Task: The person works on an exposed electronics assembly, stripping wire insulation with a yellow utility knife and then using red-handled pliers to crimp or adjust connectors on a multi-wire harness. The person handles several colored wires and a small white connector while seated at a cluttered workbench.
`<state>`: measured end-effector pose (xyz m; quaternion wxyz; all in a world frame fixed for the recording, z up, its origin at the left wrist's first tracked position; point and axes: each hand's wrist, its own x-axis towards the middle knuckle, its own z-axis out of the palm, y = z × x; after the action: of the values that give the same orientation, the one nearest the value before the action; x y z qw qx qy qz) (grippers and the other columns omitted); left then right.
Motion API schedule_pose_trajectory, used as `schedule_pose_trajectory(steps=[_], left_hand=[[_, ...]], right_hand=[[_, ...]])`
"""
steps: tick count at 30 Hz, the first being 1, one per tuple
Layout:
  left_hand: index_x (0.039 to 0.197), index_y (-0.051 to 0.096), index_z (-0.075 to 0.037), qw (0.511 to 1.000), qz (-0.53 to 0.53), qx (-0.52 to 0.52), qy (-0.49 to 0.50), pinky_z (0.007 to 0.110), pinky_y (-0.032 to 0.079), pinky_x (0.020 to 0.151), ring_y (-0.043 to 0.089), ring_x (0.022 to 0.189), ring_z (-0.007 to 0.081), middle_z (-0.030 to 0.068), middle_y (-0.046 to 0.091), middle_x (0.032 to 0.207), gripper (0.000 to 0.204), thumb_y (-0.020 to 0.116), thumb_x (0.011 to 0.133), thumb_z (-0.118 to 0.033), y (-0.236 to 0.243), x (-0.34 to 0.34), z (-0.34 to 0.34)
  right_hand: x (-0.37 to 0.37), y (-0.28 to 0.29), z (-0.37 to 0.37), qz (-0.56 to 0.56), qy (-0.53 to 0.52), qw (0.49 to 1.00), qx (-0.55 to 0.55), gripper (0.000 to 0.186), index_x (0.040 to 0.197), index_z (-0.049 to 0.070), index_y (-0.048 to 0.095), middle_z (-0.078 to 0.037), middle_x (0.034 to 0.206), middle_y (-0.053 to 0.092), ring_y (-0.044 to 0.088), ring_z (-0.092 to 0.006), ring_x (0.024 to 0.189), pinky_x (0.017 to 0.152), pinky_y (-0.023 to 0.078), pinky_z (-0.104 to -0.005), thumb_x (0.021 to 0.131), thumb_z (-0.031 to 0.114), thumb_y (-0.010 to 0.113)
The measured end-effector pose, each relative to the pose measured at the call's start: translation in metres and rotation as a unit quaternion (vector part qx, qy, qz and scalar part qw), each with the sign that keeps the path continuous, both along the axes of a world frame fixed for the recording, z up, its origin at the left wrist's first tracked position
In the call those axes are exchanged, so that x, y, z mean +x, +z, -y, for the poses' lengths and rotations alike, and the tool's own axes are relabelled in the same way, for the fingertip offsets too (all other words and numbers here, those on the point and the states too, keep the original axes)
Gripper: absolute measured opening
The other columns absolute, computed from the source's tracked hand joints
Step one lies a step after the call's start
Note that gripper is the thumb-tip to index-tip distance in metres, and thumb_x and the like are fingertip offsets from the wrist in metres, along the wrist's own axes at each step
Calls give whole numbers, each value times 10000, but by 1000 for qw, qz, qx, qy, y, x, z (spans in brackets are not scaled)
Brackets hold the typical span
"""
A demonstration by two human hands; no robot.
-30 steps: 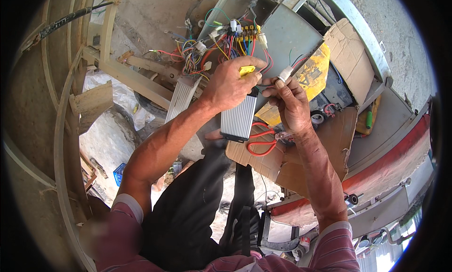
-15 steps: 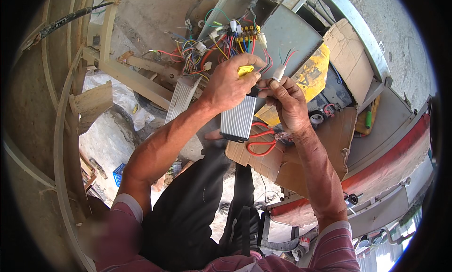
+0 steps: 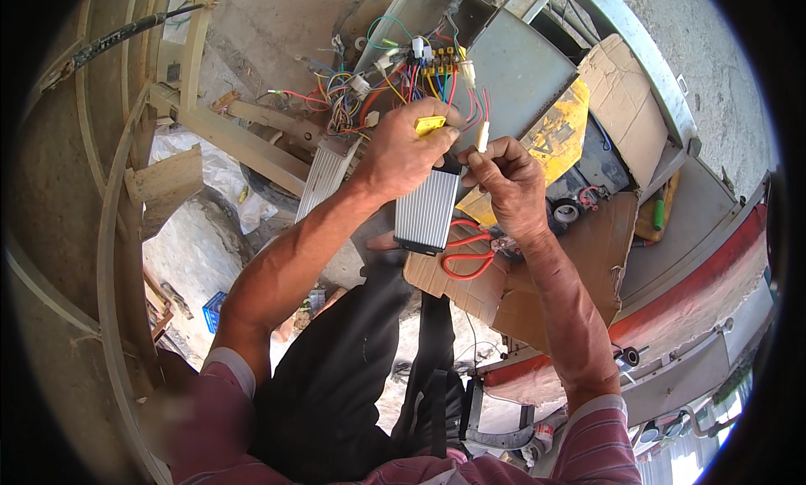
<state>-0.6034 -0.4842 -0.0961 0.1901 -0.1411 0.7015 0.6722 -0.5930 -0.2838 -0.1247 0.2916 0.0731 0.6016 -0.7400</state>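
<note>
From here, taking the finned box as the centre of a dial, the white plug at 1 o'clock is what has changed. Half a second ago it leaned out towards 1; now it stands almost straight to 12, nearer the left hand, its thin red wires running up from its top. To my eye, that gives the person a better look along the plug and its wires.

The right hand, at 2, pinches the plug's lower end between thumb and fingertips. The left, at 11, is curled, with a yellow piece caught between thumb and fingers; whatever else it grips is hidden. That hand looks to have hardly moved.

The terminal block sits at 12, the wire tangle towards 11, and the orange-handled tool between 4 and 5, on cardboard.

As for writing, the yellow panel at 2 carries big dark characters, partly worn. I can make out no label on the box's ribbed face, and no brand on the plug.
</note>
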Motion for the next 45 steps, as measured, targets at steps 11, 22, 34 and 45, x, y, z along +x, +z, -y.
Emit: schedule_pose_trajectory(steps=[11, 22, 34, 45], left_hand=[[1058, 708, -11, 996, 10, 85, -27, 246, 515, 622, 612, 684, 78, 21, 674, 856, 145, 705, 943, -99, 0, -1, 9], [1087, 689, 3, 985, 72, 155, 1, 262, 484, 660, 583, 699, 102, 28, 645, 862, 242, 694, 965, -206, -8, -3, 16], [1117, 688, 16, 984, 68, 166, 3, 270, 491, 669, 586, 714, 102, 43, 665, 889, 258, 677, 963, -191, -10, -1, 18], [1118, 686, 9, 983, 68, 171, 1, 260, 492, 668, 587, 712, 98, 45, 674, 908, 260, 687, 967, -203, -12, -1, 17]], right_hand=[[0, 15, 11, -179, 72, 939, 285, 141, 880, -4, 627, -109, 736, 689, 679, -161, 647, 622, 547, -342, 890, 84, 737], [1, 15, 13, -2, 11, 998, 56, 177, 1013, -11, 645, -38, 874, 692, 632, -88, 748, 698, 531, -266, 975, 135, 735], [-8, 26, 11, 47, 21, 999, 7, 233, 1144, -33, 635, -87, 1027, 738, 671, -118, 862, 797, 565, -275, 1000, 130, 721], [-8, 26, 9, 77, 29, 996, 22, 225, 1162, -22, 652, -71, 1027, 737, 671, -113, 861, 795, 564, -267, 1005, 126, 716]])
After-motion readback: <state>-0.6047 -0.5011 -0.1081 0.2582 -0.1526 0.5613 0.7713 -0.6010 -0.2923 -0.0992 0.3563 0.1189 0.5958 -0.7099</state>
